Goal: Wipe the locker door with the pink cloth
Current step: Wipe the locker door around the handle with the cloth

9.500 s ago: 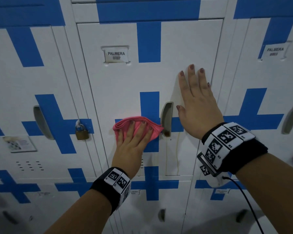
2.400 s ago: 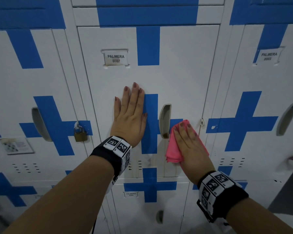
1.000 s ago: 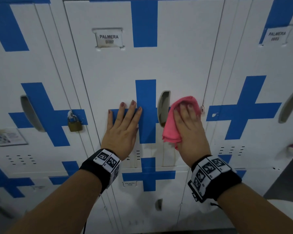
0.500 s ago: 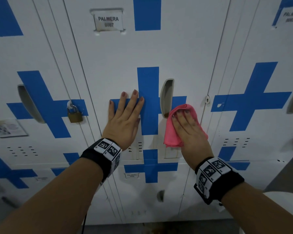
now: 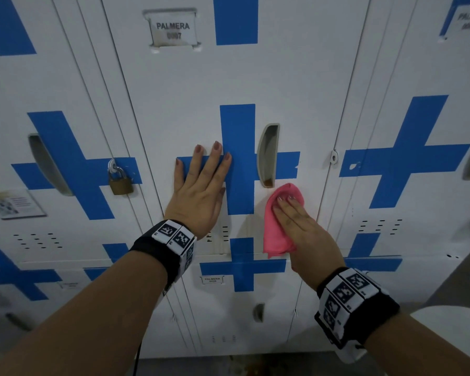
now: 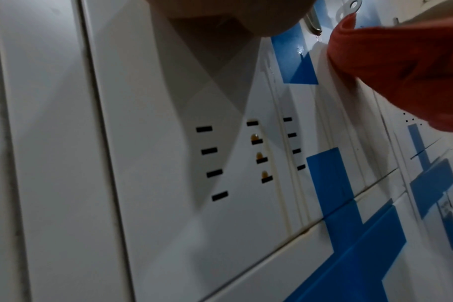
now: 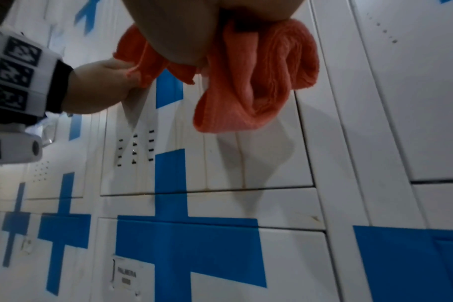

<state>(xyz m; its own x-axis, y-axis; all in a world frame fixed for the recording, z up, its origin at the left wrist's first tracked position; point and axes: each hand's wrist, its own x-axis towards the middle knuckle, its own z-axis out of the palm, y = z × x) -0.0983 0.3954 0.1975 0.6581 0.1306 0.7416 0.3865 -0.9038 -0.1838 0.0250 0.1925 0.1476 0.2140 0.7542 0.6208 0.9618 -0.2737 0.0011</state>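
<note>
The white locker door (image 5: pixel 190 85) with a blue cross and the label PALMERA 0007 fills the middle of the head view. My left hand (image 5: pixel 201 185) lies flat on it, fingers straight, left of the handle recess (image 5: pixel 267 156). My right hand (image 5: pixel 301 226) presses the bunched pink cloth (image 5: pixel 274 234) against the door just below that recess, fingers straight over it. The right wrist view shows the cloth (image 7: pixel 246 81) hanging in folds under my palm and the left hand (image 7: pixel 98 87) beyond. The cloth (image 6: pixel 391 61) appears at the upper right of the left wrist view.
A brass padlock (image 5: pixel 120 180) hangs on the locker to the left, with a paper note (image 5: pixel 14 203) further left. Vent slots (image 6: pixel 256 151) low on the door carry brown drips. Another locker door (image 5: pixel 242 316) sits below. A white rounded object (image 5: pixel 451 321) is at the lower right.
My right hand slid the pink cloth down, from beside the handle recess to below it near the door's bottom. The left hand stayed flat in place.
</note>
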